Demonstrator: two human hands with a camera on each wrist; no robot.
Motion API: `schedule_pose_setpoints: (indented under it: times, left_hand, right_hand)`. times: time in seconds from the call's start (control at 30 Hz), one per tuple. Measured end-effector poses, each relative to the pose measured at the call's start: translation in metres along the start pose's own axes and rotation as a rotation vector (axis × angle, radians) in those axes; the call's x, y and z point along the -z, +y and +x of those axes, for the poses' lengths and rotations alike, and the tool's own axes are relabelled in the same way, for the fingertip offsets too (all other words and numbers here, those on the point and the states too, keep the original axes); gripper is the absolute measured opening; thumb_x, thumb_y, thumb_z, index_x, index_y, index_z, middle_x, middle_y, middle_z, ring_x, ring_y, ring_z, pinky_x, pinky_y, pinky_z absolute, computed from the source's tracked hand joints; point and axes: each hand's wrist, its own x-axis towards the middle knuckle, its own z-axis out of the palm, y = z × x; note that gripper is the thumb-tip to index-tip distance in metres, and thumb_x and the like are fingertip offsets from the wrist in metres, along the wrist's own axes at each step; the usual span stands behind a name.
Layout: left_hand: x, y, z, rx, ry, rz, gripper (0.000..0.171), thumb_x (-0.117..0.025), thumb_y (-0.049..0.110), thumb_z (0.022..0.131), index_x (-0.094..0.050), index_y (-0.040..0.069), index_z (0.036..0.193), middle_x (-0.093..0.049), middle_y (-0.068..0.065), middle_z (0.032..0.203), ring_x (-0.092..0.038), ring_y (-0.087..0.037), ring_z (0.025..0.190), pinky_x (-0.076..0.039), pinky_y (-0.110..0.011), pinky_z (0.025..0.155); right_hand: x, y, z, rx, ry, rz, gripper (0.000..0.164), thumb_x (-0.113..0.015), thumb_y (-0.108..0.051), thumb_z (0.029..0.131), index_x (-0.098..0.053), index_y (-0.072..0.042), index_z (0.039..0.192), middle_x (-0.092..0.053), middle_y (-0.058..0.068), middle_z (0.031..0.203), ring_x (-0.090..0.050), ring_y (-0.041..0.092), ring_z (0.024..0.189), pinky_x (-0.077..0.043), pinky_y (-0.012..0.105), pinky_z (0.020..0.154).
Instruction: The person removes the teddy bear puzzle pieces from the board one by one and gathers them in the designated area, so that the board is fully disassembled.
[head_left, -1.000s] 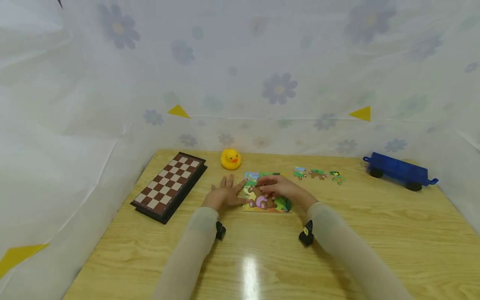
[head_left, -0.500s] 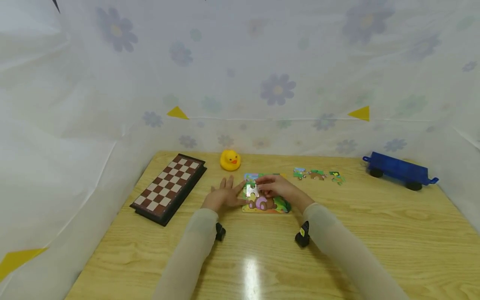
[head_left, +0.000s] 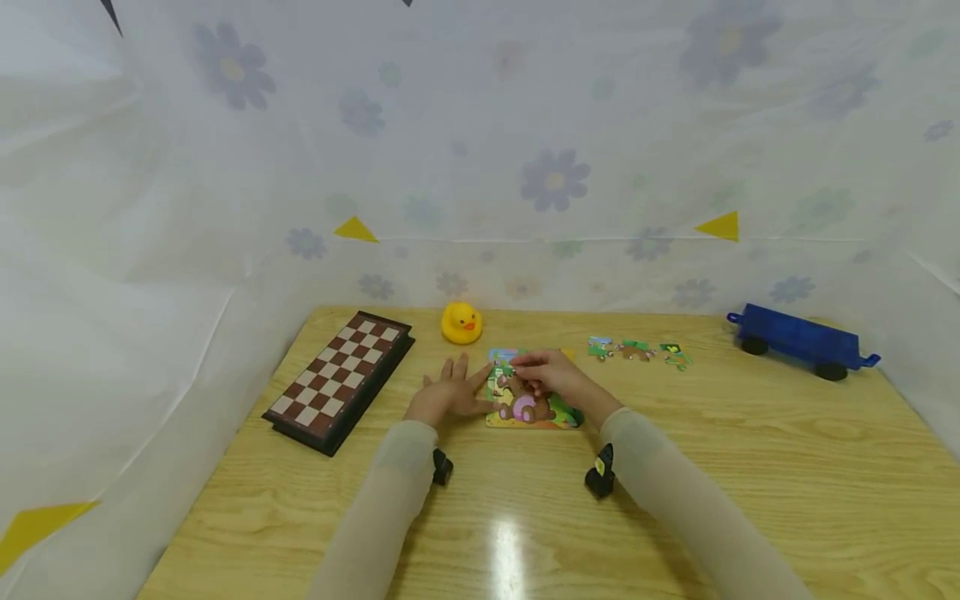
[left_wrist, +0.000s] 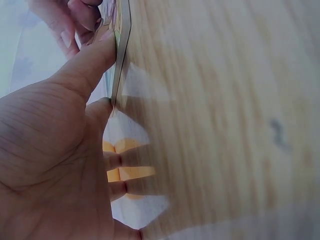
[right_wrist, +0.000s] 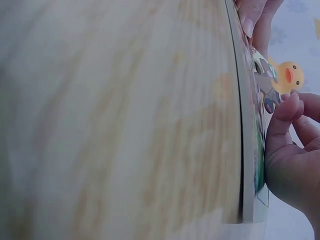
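Note:
A bear jigsaw puzzle in its flat tray [head_left: 532,424] lies at the middle of the table. My left hand [head_left: 447,394] rests beside its left side with fingers spread; in the left wrist view the thumb and index fingertip touch the tray's edge. Over the upper part of the puzzle, my right hand [head_left: 561,382] pinches a puzzle piece [right_wrist: 266,70], which stands tilted above the picture in the right wrist view. Its exact seat is hidden by the fingers. Several loose puzzle pieces [head_left: 636,350] lie in a row behind and right of the tray.
A folded checkered chessboard [head_left: 337,375] lies at the left. The yellow rubber duck [head_left: 461,323] stands behind the left hand. At the far right is a blue toy wagon [head_left: 801,340] with black wheels. Flowered cloth [head_left: 480,192] hangs behind the wooden table [head_left: 465,517].
The right hand has shifted slightly left over the puzzle, its wrist turning inward. The piece beneath its fingers flashed with glare half a second ago and now looks dull. The left hand stays put.

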Motion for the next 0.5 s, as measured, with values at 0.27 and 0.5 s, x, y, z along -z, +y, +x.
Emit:
schedule_pose_setpoints:
  times: [0.27,0.5]
  left_hand:
    - [-0.0005,0.0003,-0.0006,0.002,-0.003,-0.019,0.082,-0.049,0.066,0.086,-0.007,0.039,0.151,0.01,-0.011,0.158,0.011,-0.033,0.143,0.0,-0.066,0.108]
    - [-0.001,0.0003,-0.0011,0.004,0.002,-0.016,0.081,-0.048,0.066,0.086,-0.007,0.04,0.151,0.01,-0.011,0.158,0.011,-0.033,0.143,-0.001,-0.066,0.108]
  right_hand:
    - [-0.0006,-0.0014,-0.0001,-0.023,-0.012,-0.023,0.033,-0.055,-0.011,0.096,-0.057,0.004,0.126,-0.052,0.001,0.068,-0.039,0.008,0.051,-0.04,0.021,0.05]
    - [0.0004,-0.0005,0.0016,-0.021,-0.011,-0.021,0.032,-0.055,-0.011,0.096,-0.059,0.006,0.123,-0.048,-0.002,0.059,-0.038,0.007,0.049,-0.039,0.021,0.049]
